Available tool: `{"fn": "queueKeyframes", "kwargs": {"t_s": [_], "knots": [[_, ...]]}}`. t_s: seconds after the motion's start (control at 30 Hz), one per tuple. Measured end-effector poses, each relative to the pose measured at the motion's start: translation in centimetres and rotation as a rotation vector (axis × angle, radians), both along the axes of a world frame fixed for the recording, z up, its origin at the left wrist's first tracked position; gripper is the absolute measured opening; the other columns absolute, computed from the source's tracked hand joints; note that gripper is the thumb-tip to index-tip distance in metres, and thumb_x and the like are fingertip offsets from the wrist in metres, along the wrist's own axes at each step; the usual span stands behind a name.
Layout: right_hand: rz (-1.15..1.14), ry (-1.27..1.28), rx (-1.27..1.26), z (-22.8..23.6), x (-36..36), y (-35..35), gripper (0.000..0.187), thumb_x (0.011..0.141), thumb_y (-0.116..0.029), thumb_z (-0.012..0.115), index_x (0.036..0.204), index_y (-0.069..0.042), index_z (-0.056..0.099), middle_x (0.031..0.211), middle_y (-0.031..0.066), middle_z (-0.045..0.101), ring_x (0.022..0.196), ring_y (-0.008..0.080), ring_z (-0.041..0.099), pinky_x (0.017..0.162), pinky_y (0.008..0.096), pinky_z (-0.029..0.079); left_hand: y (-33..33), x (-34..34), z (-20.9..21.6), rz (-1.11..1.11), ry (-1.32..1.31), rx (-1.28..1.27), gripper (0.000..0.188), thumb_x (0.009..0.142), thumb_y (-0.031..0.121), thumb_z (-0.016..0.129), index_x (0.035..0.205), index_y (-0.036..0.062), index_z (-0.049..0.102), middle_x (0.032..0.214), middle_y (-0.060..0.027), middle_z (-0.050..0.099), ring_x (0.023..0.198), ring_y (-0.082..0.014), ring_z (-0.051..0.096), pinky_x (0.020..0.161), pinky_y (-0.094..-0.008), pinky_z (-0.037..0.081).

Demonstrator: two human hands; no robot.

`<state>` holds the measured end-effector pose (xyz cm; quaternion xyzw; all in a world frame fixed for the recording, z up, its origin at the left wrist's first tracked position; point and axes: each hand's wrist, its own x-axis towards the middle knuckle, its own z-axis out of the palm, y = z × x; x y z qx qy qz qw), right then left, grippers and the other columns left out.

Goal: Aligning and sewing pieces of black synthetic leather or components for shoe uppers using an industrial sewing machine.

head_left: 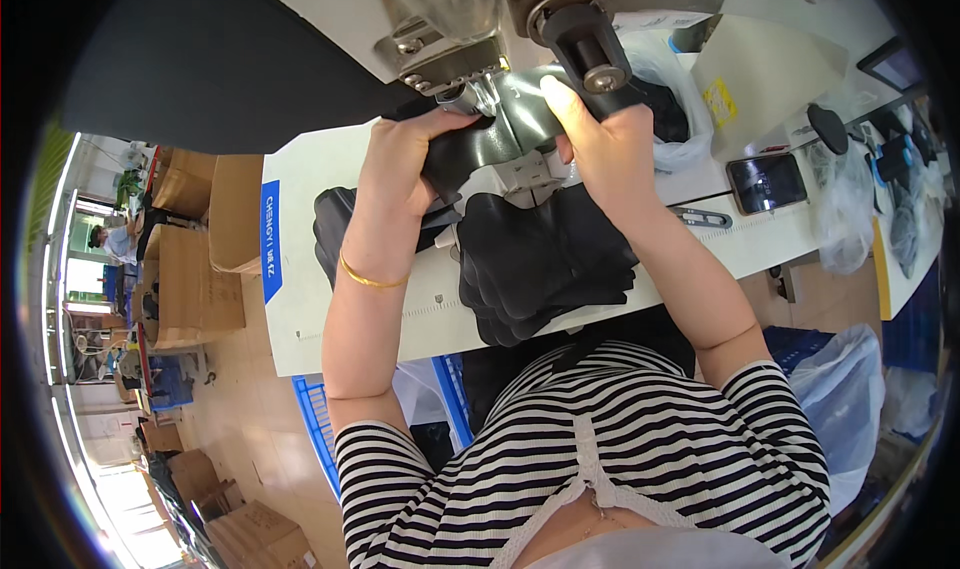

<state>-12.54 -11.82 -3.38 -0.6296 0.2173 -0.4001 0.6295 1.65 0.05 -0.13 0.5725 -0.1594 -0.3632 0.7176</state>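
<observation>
My left hand (pixel 405 159) and my right hand (pixel 600 144) both grip a piece of black leather (pixel 505 129) and hold it under the head of a sewing machine (pixel 450 44), close to its metal presser foot (pixel 480 94). A black handwheel (pixel 590 44) sticks out just above my right hand. A gold bangle (pixel 370 279) circles my left wrist. Below my hands a stack of black cut leather pieces (pixel 540 259) lies on the white sewing table (pixel 330 309). More black pieces (pixel 330 219) lie behind my left forearm.
A phone (pixel 765 181) and thread snips (pixel 705 217) lie on the table to the right. Clear plastic bags (pixel 680 79) with dark pieces sit behind. Blue crates (pixel 320 419) stand under the table. Cardboard boxes (pixel 195 269) are stacked at left, with a person (pixel 110 241) beyond.
</observation>
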Motion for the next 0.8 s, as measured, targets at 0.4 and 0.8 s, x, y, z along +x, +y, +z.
{"fn": "queueKeyframes", "kwargs": {"t_s": [0.4,0.8], "knots": [[-0.014,-0.058,-0.156,0.0,0.5,-0.1,0.019,0.09,-0.017,0.059,0.083,0.0,0.065,0.051,0.0006,0.053,0.045,0.0057,0.048,0.043,0.0249,0.037,0.0,-0.3,-0.1,-0.006,-0.017,0.023,0.015,0.075,-0.005,0.063,0.09,-0.0096,0.064,0.09,-0.0158,0.066,0.079,-0.0225,0.066,0.071,-0.0322,0.055],[0.011,-0.102,-0.087,0.0,-0.2,0.4,0.019,0.092,-0.016,0.057,0.087,0.001,0.064,0.06,0.0001,0.057,0.045,0.0057,0.048,0.042,0.0231,0.037,1.7,-0.5,-0.3,-0.138,0.011,-0.048,0.025,0.072,-0.007,0.061,0.097,-0.0048,0.062,0.088,-0.0102,0.065,0.077,-0.0182,0.064,0.071,-0.0305,0.054]]}}
